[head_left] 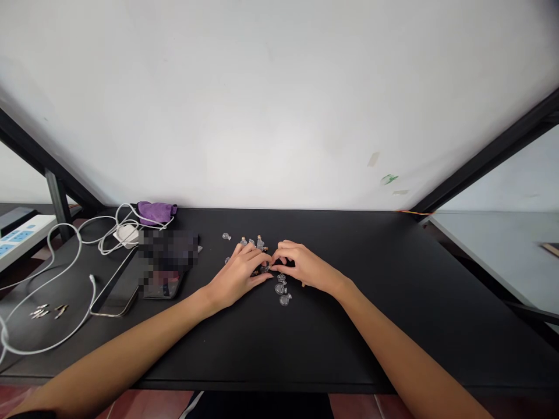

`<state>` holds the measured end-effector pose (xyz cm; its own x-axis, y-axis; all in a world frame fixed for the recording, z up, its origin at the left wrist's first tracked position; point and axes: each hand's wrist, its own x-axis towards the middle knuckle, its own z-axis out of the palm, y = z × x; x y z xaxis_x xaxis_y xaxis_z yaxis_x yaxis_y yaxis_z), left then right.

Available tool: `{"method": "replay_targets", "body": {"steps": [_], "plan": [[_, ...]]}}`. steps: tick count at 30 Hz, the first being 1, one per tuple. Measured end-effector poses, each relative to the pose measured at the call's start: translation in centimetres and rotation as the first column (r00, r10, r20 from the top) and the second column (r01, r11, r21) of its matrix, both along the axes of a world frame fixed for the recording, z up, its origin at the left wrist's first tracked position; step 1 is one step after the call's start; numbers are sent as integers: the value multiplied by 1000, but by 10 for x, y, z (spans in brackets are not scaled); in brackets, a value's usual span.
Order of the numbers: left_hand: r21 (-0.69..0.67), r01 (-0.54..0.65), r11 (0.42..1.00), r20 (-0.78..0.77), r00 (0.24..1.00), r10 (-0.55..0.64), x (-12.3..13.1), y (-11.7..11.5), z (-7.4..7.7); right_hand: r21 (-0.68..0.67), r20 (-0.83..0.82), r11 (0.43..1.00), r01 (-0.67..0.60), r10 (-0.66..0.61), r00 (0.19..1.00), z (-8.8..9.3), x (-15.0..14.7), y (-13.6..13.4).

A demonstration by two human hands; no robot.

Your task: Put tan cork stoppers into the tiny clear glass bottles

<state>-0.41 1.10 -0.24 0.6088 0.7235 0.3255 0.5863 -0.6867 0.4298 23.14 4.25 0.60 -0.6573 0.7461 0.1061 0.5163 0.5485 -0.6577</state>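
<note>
At the middle of the black table, my left hand (241, 269) is closed on a tiny clear glass bottle (264, 269), held between thumb and fingers. My right hand (303, 266) pinches at the neck end of that bottle, where a small cork (270, 267) partly shows between the fingertips. Behind my left hand stand several more tiny bottles (259, 243), some with tan corks. Several clear little bottles without visible corks (280, 288) lie in front of my right hand. A single bottle (226, 236) lies farther back on the left.
To the left are a phone (114, 285), a blurred-out dark object (168, 250), a white cable (81, 244) with a charger (126, 235), a purple cloth (155, 212), small metal pieces (40, 311) and a power strip (26, 235). A white wall (271, 105) rises behind the table (244, 355).
</note>
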Motion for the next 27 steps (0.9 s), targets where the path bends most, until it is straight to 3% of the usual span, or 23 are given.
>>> {"method": "replay_targets", "body": {"steps": [12,27], "plan": [[13,-25,1000,-1,1000,25,3,-2,3,-118,-104,993,9,-21,994,7,0,-2],[11,-26,1000,17,1000,26,4,-1,1,-150,-85,989,1,-14,996,6,2,0]]}}
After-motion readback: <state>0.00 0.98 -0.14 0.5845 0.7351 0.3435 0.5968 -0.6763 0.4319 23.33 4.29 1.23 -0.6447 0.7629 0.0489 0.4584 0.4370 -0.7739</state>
